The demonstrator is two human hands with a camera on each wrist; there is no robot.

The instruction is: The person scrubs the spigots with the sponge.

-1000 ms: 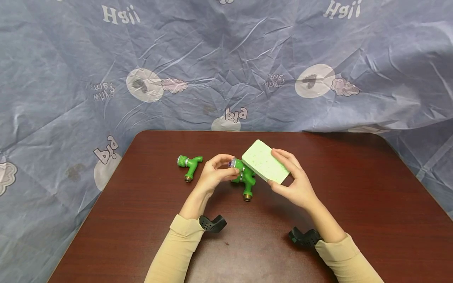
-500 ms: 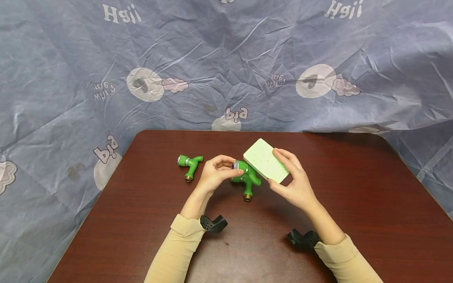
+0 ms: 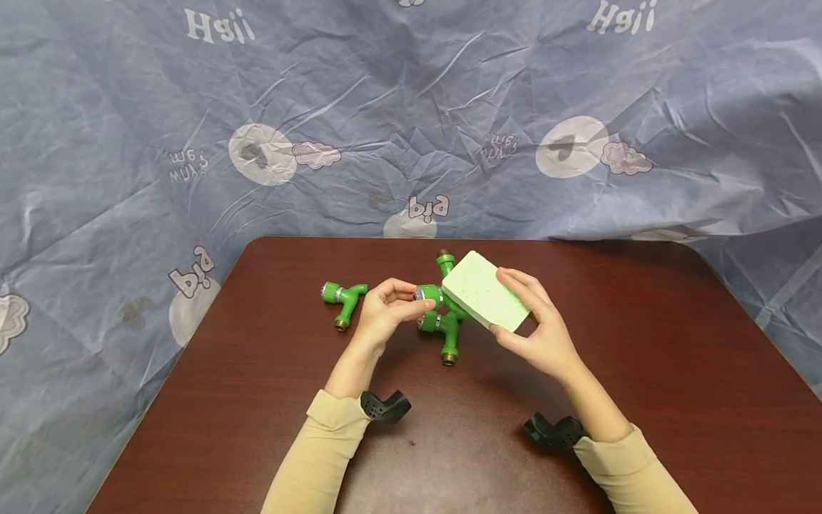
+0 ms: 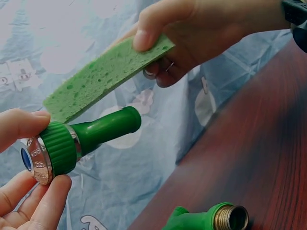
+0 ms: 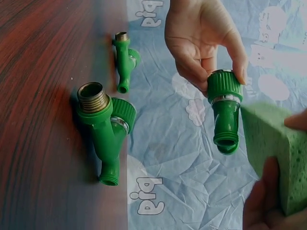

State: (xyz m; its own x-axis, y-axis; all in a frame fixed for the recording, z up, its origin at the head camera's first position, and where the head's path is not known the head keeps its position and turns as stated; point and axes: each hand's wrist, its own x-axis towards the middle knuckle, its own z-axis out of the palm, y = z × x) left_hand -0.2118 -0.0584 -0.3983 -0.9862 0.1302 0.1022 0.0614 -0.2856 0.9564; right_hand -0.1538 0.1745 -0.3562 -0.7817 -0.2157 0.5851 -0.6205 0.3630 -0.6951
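My left hand [image 3: 385,314] pinches a green plastic faucet [image 3: 429,295] by its ribbed knob, holding it above the table. In the left wrist view, thumb and fingers grip the silver-rimmed knob end of the faucet [image 4: 98,136]. My right hand [image 3: 546,339] grips a light green sponge [image 3: 484,291] by its edges. The sponge lies close against the faucet's body, covering part of it in the head view. In the right wrist view, the sponge's [image 5: 268,143] near corner is right beside the faucet [image 5: 225,112]; whether they touch I cannot tell.
Just below the held faucet, a second green faucet [image 3: 449,339] with a brass threaded end rests on the dark wooden table [image 3: 616,307]. A third green faucet [image 3: 347,303] lies to the left of my left hand. A printed blue-grey cloth [image 3: 359,107] hangs behind the table.
The held faucet has been turned in my left hand, so its brass threaded end now points toward the back. The sponge and right hand have barely shifted.
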